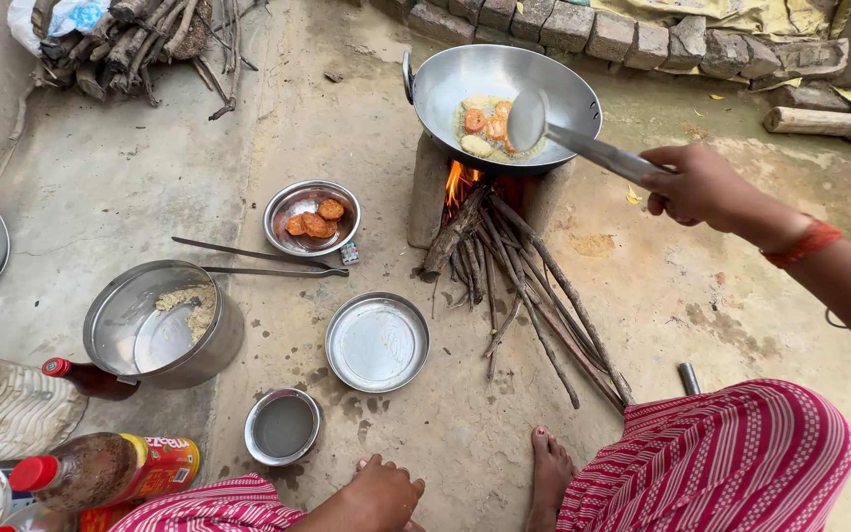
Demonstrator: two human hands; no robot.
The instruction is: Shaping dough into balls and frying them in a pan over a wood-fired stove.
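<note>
Resting spread on the knee, the left hand [378, 493] holds nothing; the right hand [693, 184] grips a ladle [527, 120] over patties [485, 125] frying in the wok [465, 74]. Hot oil could splash the forearm.

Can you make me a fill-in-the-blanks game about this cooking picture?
1. The right hand holds a long metal ____ over the wok.
2. Under the wok, sticks burn in a small ____.
3. The left hand rests on the ____.
4. The small bowl holds ____ fried patties.

Missing words: ladle; fire; ground; three
</note>
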